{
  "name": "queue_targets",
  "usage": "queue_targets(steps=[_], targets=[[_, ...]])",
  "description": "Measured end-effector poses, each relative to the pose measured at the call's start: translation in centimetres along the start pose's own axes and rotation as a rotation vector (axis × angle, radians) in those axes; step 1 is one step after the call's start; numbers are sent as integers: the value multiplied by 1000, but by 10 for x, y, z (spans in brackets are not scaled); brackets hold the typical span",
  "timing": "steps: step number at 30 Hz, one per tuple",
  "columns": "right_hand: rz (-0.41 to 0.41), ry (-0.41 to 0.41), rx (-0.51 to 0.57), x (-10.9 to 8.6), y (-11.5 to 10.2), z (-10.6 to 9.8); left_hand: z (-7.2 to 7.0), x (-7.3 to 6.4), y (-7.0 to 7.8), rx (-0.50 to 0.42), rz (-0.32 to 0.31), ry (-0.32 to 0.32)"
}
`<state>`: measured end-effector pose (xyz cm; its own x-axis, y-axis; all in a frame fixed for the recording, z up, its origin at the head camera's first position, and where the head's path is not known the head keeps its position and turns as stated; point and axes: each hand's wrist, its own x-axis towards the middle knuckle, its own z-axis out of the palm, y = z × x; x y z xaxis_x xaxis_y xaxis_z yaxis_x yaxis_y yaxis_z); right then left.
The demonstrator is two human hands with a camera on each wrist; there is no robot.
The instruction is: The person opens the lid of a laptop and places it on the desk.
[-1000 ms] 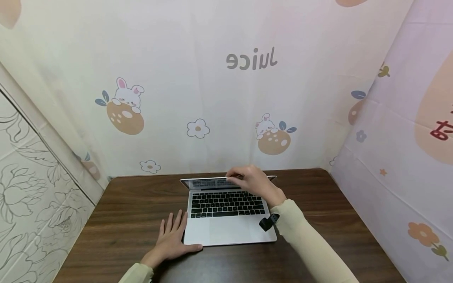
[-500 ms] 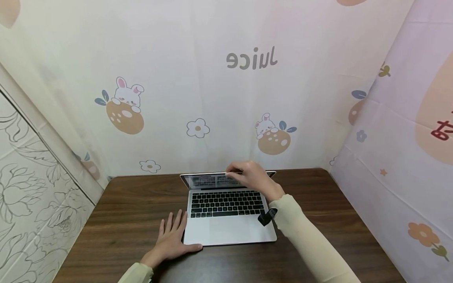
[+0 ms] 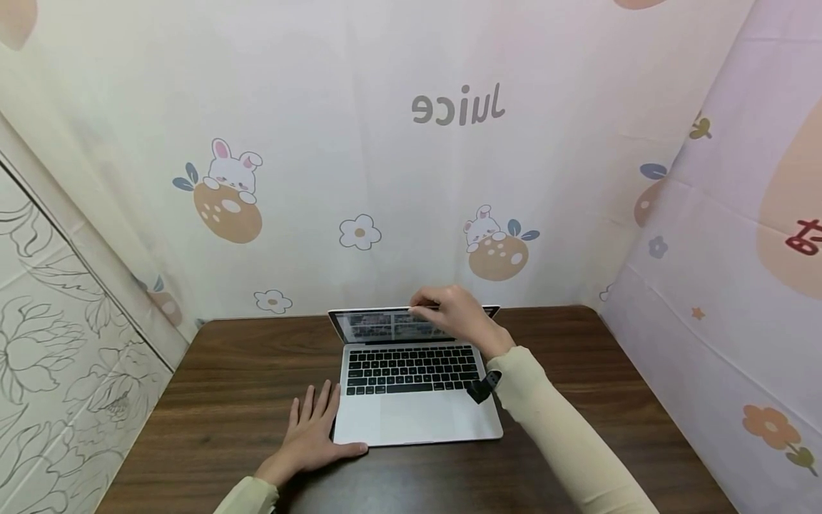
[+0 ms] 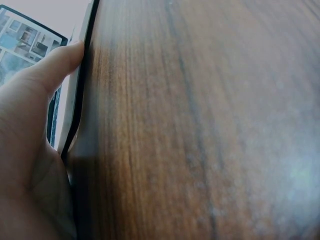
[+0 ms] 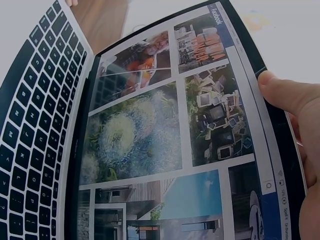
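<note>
Head view, your right grip: pinching lid, near surface's far edge
Left grip: spread, bracing base
Lid: tilt gently

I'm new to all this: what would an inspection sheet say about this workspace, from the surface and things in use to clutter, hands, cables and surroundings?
Surface: brown wood-grain table.
Things in use: silver laptop, open; its screen is lit and shows pictures.
Clutter: nothing seen.
Left hand: fingers spread at the laptop's left side, thumb at its front edge.
Right hand: pinches the screen's top edge, thumb in front; a black device sits at that wrist.
Cables: nothing seen.
Surroundings: pale cloth printed with rabbits and flowers behind the table.
</note>
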<state>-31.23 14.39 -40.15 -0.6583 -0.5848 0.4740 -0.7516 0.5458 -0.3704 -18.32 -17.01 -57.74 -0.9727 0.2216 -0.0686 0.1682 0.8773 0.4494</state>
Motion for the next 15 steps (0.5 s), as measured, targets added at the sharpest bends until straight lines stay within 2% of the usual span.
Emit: queue_targets(steps=[4, 11, 15], targets=[[7, -6, -5, 2, 0, -1, -3, 0, 3, 22, -14, -28], [33, -19, 15, 6, 0, -2, -9, -3, 5, -37, 22, -13], [53, -33, 23, 8, 0, -3, -12, -2, 6, -46, 10, -51]])
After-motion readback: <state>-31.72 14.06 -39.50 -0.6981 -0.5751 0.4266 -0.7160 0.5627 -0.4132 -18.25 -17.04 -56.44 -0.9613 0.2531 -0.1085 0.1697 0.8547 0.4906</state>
